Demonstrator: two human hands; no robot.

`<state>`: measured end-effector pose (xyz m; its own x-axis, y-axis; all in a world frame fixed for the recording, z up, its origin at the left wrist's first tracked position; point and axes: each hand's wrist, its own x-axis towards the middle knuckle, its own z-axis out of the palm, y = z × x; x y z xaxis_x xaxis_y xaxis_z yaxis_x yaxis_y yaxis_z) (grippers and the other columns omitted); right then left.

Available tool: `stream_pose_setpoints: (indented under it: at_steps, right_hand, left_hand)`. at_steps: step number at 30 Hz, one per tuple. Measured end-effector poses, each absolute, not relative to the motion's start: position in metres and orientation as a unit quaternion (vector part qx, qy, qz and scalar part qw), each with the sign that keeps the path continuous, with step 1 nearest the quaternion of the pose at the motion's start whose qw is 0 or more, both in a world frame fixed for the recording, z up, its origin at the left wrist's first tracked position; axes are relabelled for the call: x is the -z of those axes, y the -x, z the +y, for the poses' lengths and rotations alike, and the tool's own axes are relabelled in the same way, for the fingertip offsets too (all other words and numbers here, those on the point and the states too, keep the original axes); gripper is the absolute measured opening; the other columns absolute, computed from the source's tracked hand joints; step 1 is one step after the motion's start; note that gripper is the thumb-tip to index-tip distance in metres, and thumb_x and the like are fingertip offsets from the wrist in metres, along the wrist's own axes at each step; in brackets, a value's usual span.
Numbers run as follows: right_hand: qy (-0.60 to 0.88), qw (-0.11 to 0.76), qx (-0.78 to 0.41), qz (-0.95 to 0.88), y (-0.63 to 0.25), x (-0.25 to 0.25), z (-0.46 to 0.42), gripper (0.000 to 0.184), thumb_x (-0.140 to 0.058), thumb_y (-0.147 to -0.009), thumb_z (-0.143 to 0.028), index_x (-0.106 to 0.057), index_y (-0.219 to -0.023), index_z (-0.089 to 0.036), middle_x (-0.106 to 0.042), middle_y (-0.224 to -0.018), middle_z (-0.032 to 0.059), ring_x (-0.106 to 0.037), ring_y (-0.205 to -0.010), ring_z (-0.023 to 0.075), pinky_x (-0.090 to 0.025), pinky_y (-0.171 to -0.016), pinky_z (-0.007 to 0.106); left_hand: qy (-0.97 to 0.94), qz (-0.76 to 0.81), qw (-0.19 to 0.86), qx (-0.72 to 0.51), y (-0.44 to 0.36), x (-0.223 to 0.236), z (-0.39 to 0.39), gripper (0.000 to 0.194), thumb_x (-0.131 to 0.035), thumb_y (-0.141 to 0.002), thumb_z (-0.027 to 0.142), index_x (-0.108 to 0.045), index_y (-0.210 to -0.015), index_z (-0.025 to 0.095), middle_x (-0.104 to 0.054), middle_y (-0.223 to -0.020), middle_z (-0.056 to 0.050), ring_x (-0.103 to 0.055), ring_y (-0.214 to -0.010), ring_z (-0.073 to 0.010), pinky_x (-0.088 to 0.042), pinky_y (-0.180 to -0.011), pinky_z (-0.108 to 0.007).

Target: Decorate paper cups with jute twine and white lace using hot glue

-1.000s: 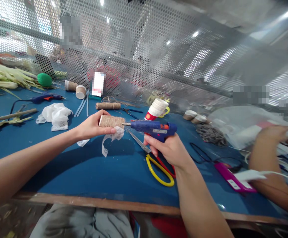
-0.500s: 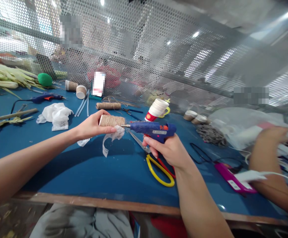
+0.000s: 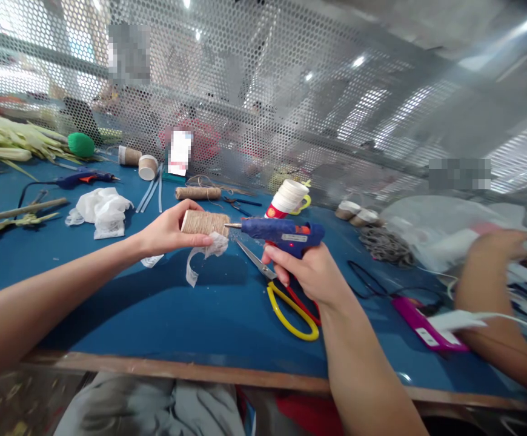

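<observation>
My left hand is closed around a twine-wrapped paper cup, which lies sideways above the table. Its thumb presses a strip of white lace against the cup's near side, and the loose end hangs down. In my right hand is a blue hot glue gun with a small red light showing. The metal nozzle points left, at the right end of the cup; whether it touches is hard to tell. Beneath the gun lie scissors with yellow and red handles, blades spread a little.
A stack of white paper cups stands behind the gun. Lace, a twine roll, pliers and a second glue gun lie farther back. At right are grey cord, a purple power strip and another person's arm.
The glue gun's nozzle dipped slightly toward the lace at the cup's right end, then rose a little and drew back right. My left hand keeps its hold on the cup and lace.
</observation>
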<state>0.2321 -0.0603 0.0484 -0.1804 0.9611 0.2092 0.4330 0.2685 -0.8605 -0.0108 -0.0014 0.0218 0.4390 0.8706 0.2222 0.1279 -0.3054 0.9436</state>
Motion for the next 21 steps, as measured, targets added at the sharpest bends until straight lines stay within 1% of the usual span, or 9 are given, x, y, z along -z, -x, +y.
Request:
stream_pose_setpoints:
  at_steps: [3, 6, 10, 15, 21]
  right_hand:
    - [0.502, 0.406, -0.335, -0.686, -0.2316, -0.0474, -0.0598, 0.020, -0.060, -0.079, -0.031, -0.057, -0.068, -0.014, -0.055, -0.057, -0.0008, -0.042, -0.037, 0.0041, -0.037, -0.036, 0.021]
    - [0.500, 0.412, -0.335, -0.684, -0.2309, -0.0476, -0.0602, 0.021, -0.060, -0.079, -0.032, -0.057, -0.068, -0.014, -0.056, -0.059, -0.0003, -0.042, -0.037, 0.0042, -0.038, -0.036, 0.021]
    - [0.501, 0.420, -0.327, -0.683, -0.2305, -0.0501, -0.0622, 0.022, -0.061, -0.077, -0.032, -0.056, -0.066, -0.015, -0.054, -0.054, -0.0018, -0.042, -0.037, 0.0045, -0.037, -0.036, 0.021]
    - [0.511, 0.399, -0.310, -0.696, -0.2322, -0.0527, -0.0641, 0.025, -0.059, -0.078, -0.033, -0.054, -0.061, -0.016, -0.048, -0.044, -0.0038, -0.043, -0.035, 0.0058, -0.037, -0.037, 0.021]
    - [0.518, 0.391, -0.302, -0.698, -0.2314, -0.0553, -0.0660, 0.027, -0.059, -0.078, -0.032, -0.050, -0.058, -0.016, -0.047, -0.044, -0.0046, -0.042, -0.035, 0.0052, -0.037, -0.038, 0.021]
  left_hand:
    - [-0.719, 0.344, 0.454, -0.399, 0.0109, -0.0211, -0.0016, 0.048, -0.072, -0.059, 0.033, -0.043, -0.092, 0.016, -0.052, -0.074, 0.002, -0.053, -0.066, -0.0116, -0.045, -0.060, -0.026]
    - [-0.731, 0.334, 0.440, -0.401, 0.0114, -0.0194, -0.0007, 0.052, -0.074, -0.058, 0.036, -0.043, -0.095, 0.016, -0.052, -0.077, 0.001, -0.053, -0.067, -0.0127, -0.046, -0.058, -0.026]
    - [-0.734, 0.331, 0.429, -0.410, 0.0123, -0.0192, -0.0001, 0.053, -0.074, -0.058, 0.036, -0.042, -0.095, 0.017, -0.052, -0.076, 0.001, -0.054, -0.066, -0.0129, -0.047, -0.058, -0.027]
    - [-0.731, 0.348, 0.416, -0.413, 0.0132, -0.0215, -0.0009, 0.052, -0.073, -0.058, 0.035, -0.042, -0.096, 0.016, -0.052, -0.077, 0.001, -0.052, -0.066, -0.0117, -0.046, -0.057, -0.025]
    - [-0.727, 0.356, 0.420, -0.410, 0.0127, -0.0224, -0.0012, 0.053, -0.074, -0.057, 0.035, -0.043, -0.096, 0.016, -0.052, -0.077, 0.002, -0.052, -0.066, -0.0116, -0.046, -0.058, -0.025]
